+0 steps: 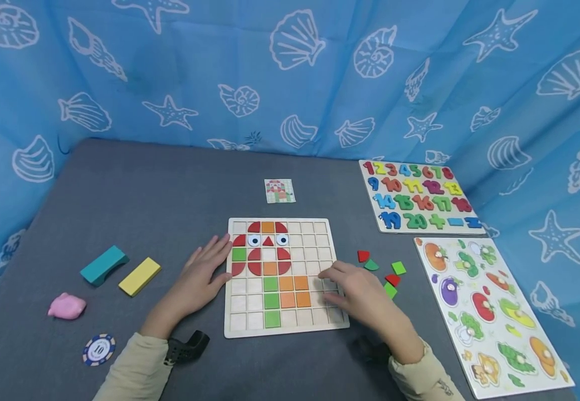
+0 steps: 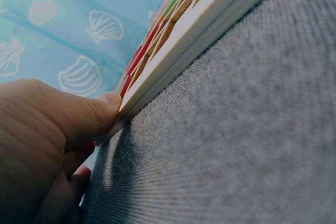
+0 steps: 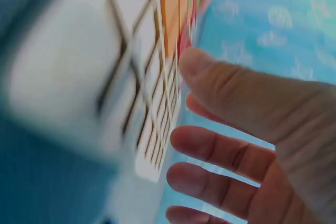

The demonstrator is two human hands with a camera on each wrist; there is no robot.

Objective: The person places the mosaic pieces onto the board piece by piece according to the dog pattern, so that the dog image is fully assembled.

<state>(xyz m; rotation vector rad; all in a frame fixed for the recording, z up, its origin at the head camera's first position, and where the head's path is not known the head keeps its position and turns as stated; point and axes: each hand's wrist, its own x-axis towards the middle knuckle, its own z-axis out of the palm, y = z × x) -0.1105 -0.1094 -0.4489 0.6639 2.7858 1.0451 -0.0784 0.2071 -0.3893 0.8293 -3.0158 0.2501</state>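
A square wooden grid board (image 1: 302,327) lies mid-table, with red, green and orange tiles and two eye tiles (image 1: 254,240) in its left and middle cells. Against the board's left edge rests my left hand (image 1: 204,273), fingers extended; in the left wrist view its thumb (image 2: 97,111) touches the rim. My right hand (image 1: 362,289) hovers over the board's right-hand cells. Its fingers (image 3: 210,148) are spread and relaxed in the right wrist view, with nothing visible between them. Beyond the board lies a small picture card (image 1: 279,191) with a similar tile pattern.
Several loose red and green tiles (image 1: 398,268) lie right of the board. Further right are a number puzzle (image 1: 422,195) and a vegetable puzzle (image 1: 495,317). On the left are a teal block (image 1: 103,265), yellow block (image 1: 140,277), pink pig figure (image 1: 67,306) and poker chip (image 1: 99,350).
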